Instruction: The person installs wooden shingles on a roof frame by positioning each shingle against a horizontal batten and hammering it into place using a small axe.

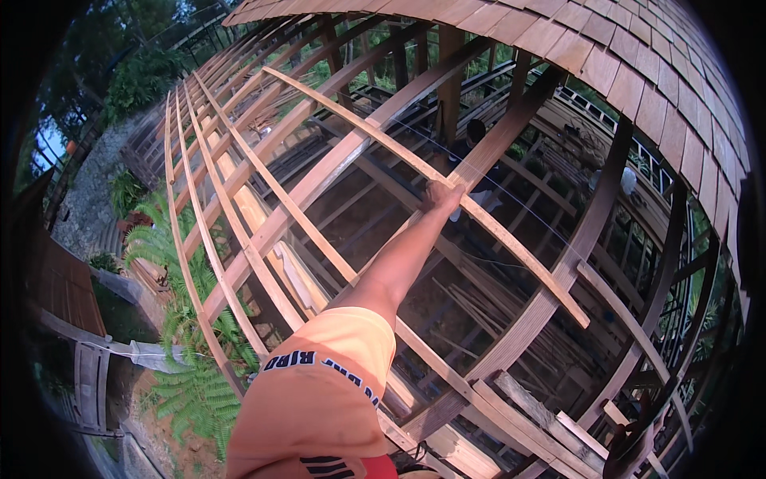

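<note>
My left hand (443, 195) is stretched far out ahead, its fingers closed around a thin wooden batten (511, 247) that runs diagonally across the open roof frame. The arm wears a short orange sleeve (335, 359) that fills the lower middle of the picture. The batten lies across thick sloping rafters (550, 279). My right hand is out of view.
Several parallel battens (239, 231) and rafters form an open grid with gaps down to the floor below. Wooden shingles (638, 80) cover the roof at upper right. A person (476, 132) stands below, beyond the frame. Ferns (183, 383) and a gravel path (88, 191) lie at left.
</note>
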`<state>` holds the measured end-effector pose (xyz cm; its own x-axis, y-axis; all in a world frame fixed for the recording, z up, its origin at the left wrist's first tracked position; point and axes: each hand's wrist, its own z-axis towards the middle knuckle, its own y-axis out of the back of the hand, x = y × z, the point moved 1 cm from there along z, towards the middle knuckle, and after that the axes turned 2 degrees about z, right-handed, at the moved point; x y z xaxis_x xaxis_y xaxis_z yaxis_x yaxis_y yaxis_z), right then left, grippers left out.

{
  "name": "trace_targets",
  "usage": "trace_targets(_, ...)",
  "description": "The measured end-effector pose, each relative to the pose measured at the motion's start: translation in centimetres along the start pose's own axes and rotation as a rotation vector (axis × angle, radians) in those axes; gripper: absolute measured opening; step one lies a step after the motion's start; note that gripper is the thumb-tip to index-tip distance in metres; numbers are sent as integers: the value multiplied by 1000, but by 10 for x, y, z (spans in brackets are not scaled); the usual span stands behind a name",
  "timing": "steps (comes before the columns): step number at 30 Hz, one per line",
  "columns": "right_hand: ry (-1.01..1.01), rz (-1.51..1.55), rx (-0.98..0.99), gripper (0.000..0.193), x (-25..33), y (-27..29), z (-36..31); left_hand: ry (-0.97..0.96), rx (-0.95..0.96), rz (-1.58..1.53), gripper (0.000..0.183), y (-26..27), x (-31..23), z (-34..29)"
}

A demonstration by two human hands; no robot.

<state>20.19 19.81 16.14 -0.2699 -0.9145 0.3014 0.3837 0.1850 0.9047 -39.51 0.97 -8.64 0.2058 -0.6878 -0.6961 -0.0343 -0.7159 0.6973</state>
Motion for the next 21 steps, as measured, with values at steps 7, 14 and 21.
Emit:
trace_targets(7, 82, -101, -37, 8, -6, -11, 3, 11, 111, -8, 84, 2, -14, 6)
trace_targets(14, -272, 61, 65, 6, -3, -11, -1, -26, 160, 25, 82, -2, -23, 1)
trace_targets(21, 129, -139, -40, 7, -2, -18, 6, -78, 114, 20, 76, -2, -21, 8)
